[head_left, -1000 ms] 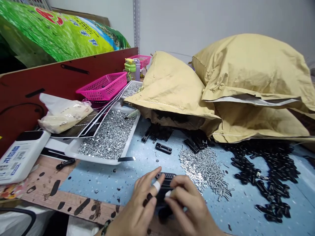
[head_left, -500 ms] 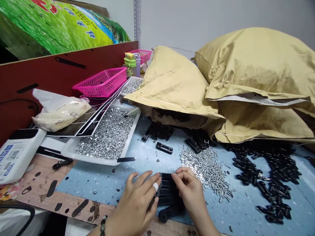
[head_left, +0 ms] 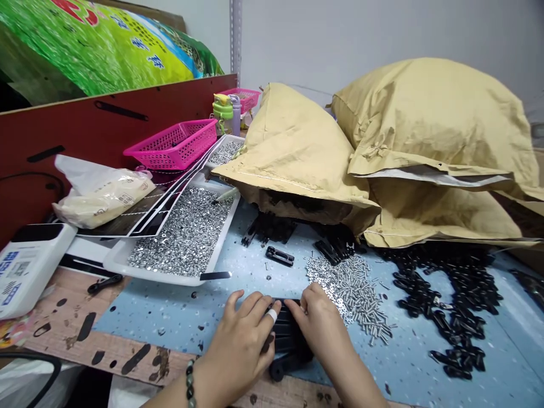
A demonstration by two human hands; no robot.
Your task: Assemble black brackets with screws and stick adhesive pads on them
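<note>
A row of long black plastic parts [head_left: 285,328] lies side by side at the front edge of the table. My left hand [head_left: 244,343], with a white band on one finger, wraps round their left ends. My right hand [head_left: 321,320] is over their right side, fingers curled and thumb at the far part; whatever it may pinch is hidden. Beyond it spreads a pile of small silver screws [head_left: 365,297], with silver nuts [head_left: 323,277] at its left. One assembled-looking black part [head_left: 280,256] lies apart on the blue surface.
A white tray of silver nuts [head_left: 178,238] stands at left, near a pink basket [head_left: 176,148]. Large tan paper sacks [head_left: 306,153] fill the back. Many small black parts [head_left: 457,317] are heaped at right. A white box-like container [head_left: 32,272] sits far left.
My right hand has shifted slightly left over the black parts, its fingers more curled and turned inward. My left hand stays round their left ends. The view has moved slightly.
</note>
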